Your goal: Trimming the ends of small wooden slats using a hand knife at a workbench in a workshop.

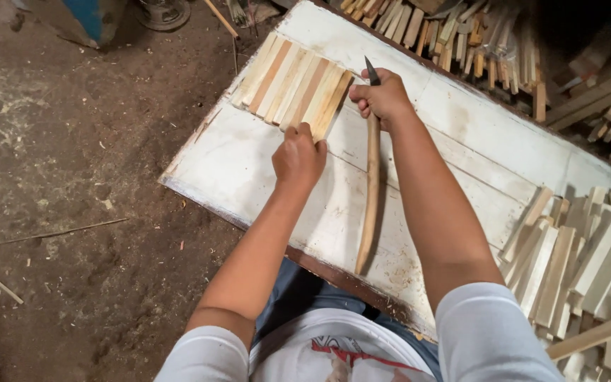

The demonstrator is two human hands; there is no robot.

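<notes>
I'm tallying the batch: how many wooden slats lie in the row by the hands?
About 9 slats, side by side on the white board, from the far-left corner to the left hand. The right hand holds a long-handled blade. Edges blur; some may be hidden.

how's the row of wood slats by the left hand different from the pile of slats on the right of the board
The row of slats lies flat and side by side in one neat, aligned layer; the pile of slats is a loose heap, pieces overlapping at mixed angles.
The left hand touches the row's near edge; no hand touches the pile.
The row lies wholly on the white board; the pile spills past its right end.
Both are short, pale strips of cut wood.
</notes>
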